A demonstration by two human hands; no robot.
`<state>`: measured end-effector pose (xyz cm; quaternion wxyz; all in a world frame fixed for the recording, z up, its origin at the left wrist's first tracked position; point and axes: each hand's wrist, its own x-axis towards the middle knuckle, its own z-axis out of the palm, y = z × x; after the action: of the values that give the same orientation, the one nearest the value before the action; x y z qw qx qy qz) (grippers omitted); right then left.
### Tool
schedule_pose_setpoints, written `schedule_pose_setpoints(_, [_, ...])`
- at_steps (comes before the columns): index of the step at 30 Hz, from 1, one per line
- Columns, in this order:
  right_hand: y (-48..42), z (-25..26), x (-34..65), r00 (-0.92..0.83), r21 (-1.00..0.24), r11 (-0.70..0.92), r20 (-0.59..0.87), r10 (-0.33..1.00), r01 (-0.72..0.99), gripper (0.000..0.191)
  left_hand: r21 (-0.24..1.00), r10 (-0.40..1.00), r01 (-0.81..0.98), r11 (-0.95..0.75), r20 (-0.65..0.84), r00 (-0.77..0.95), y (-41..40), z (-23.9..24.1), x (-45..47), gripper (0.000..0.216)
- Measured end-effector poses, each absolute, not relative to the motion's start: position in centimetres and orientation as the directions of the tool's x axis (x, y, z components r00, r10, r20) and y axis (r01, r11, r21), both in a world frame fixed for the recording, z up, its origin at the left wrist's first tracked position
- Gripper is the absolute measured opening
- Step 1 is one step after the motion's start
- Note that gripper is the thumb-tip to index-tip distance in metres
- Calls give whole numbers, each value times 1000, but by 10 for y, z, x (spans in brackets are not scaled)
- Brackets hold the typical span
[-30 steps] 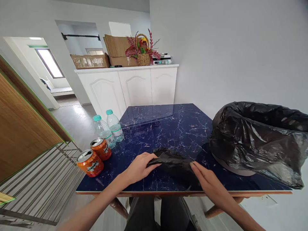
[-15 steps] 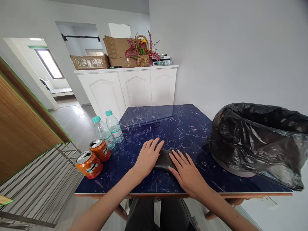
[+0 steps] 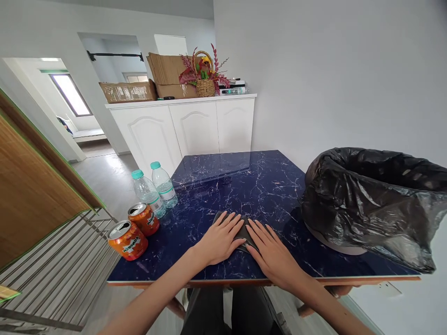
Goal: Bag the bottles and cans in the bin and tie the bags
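A thin, folded black piece (image 3: 242, 232), whose material I cannot make out for certain, lies flat on the blue marble-patterned tabletop (image 3: 230, 186). My left hand (image 3: 220, 242) presses down on its left part, palm low and fingers stretched forward. Beside it my right hand (image 3: 274, 253) rests on the right part with straight fingers, angled toward the left one. Both hands are open and cover most of the piece; a dark corner shows past the left fingertips and a strip between the hands.
Two orange soda cans (image 3: 127, 240) and two clear bottles (image 3: 164, 186) with teal caps line the table's left edge. A bin (image 3: 335, 239) lined with a black plastic bag (image 3: 363, 204) stands at the right. Behind, a white cabinet (image 3: 195, 125) carries cardboard boxes and a flower basket (image 3: 205, 87).
My left hand has shifted onto the black piece and laid its fingers flat across it, nearer my right hand. The piece looks flatter. The right hand has barely moved.
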<state>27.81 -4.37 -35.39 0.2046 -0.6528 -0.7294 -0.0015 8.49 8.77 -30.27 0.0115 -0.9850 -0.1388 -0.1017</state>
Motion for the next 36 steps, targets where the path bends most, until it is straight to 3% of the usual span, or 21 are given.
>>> schedule_pose_setpoints(8, [-48,-342,293,-131,-340,217,258,957,915,61,65,294,287,-956,159,943,92,-298,63,62])
schedule_pose_setpoints(14, [-60,-336,319,-117,-562,229,228,967,795,59,59,144,133,-989,270,952,66,-273,50,26])
schedule_pose_setpoints(17, [-70,-336,330,-12,-668,143,197,980,731,59,35,100,95,-995,198,975,56,-266,48,35])
schedule_pose_setpoints(21, [-76,-337,336,95,-776,80,177,980,625,59,40,138,134,-990,108,985,58,-270,69,39])
schedule_pose_setpoints(27, [-74,-338,336,248,-831,87,262,933,549,56,84,235,224,-971,150,960,93,-296,145,50])
schedule_pose_setpoints(36, [-69,-327,336,344,-881,-101,73,936,463,56,157,427,402,-902,198,882,165,-326,284,56])
